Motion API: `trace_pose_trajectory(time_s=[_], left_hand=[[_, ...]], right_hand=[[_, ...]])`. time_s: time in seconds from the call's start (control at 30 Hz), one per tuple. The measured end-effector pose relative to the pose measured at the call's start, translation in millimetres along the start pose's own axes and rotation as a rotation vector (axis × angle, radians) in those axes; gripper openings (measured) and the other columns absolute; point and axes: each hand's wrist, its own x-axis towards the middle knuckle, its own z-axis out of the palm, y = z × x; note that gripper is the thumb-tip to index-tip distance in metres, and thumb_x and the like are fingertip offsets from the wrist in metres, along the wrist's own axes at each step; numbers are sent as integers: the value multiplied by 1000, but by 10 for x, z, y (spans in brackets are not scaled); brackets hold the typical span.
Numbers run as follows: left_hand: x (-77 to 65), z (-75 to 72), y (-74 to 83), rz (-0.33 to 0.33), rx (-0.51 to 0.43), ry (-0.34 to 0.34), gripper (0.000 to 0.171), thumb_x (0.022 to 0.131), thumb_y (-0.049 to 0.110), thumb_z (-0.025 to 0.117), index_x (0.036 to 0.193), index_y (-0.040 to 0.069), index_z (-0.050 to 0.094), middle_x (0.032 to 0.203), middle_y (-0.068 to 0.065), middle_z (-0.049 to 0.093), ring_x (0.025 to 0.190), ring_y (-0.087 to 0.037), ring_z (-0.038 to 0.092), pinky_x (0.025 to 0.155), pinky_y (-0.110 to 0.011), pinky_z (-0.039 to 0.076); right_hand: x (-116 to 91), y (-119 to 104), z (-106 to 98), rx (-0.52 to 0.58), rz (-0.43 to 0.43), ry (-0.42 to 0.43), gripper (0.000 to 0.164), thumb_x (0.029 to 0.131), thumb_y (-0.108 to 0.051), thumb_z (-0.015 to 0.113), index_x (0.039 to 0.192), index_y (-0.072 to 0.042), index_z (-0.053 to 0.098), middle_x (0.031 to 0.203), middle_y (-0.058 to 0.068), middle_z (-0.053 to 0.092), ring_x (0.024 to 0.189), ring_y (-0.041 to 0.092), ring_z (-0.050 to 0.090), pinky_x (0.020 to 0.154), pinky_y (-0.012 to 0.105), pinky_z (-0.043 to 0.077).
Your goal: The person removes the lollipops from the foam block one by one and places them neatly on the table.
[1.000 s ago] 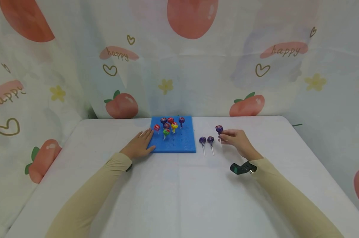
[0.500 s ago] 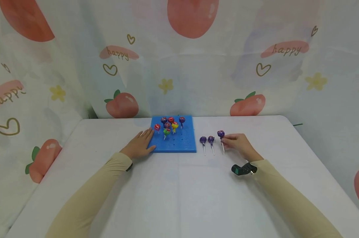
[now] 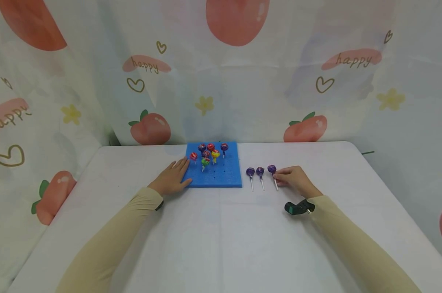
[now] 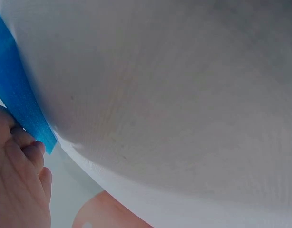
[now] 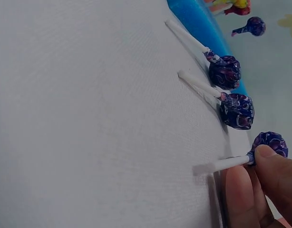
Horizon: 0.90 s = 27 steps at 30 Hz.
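The right hand (image 3: 294, 179) pinches a purple-wrapped lollipop (image 5: 272, 141) between thumb and fingers, just below the candy head. Its white stick points towards the front of the table, low over the cloth. To its left lie two more purple lollipops, a nearer-to-hand one (image 3: 260, 171) and an outer one (image 3: 250, 171), side by side with sticks towards the person. The left hand (image 3: 170, 179) rests with straight fingers along the left edge of a blue foam board (image 3: 229, 177). In the left wrist view part of the left hand (image 4: 20, 175) shows beside the blue edge.
Several lollipops stand upright in the board, among them a green one (image 3: 205, 162), a yellow one (image 3: 215, 154) and a purple one (image 3: 224, 147). Small holes dot the board. A white cloth covers the table (image 3: 221, 236); a printed curtain (image 3: 242, 93) hangs behind.
The right hand has lowered the purple lollipop to the table beside the other two, turning its stick towards the person. The left hand has stayed on the board.
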Motion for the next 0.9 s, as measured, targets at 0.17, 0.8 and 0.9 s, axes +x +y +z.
trace_pose_trajectory(time_s=[0.17,0.8,0.9], left_hand=[[-2,-6,6,-4,-2,-6,74,97,45,37,148,-4,15,157,-20,13,146,-34,15,119,-48,12],[-13,-26,19,-15,2,-11,74,97,45,37,148,-4,14,157,-20,12,146,-33,14,119,-47,12],[-11,-27,21,-20,3,-16,74,97,45,37,148,-4,14,157,-20,12,146,-34,14,119,-47,11]], right_hand=[[-15,-34,-26,17,-4,-14,34,88,-14,66,111,11,63,87,8,70,67,1,63,64,16,54],[69,-166,16,-143,131,5,34,88,-16,65,113,7,63,79,3,66,60,3,60,60,15,51],[52,-182,12,-134,125,1,33,89,-14,64,111,9,63,75,1,66,59,3,60,59,16,52]])
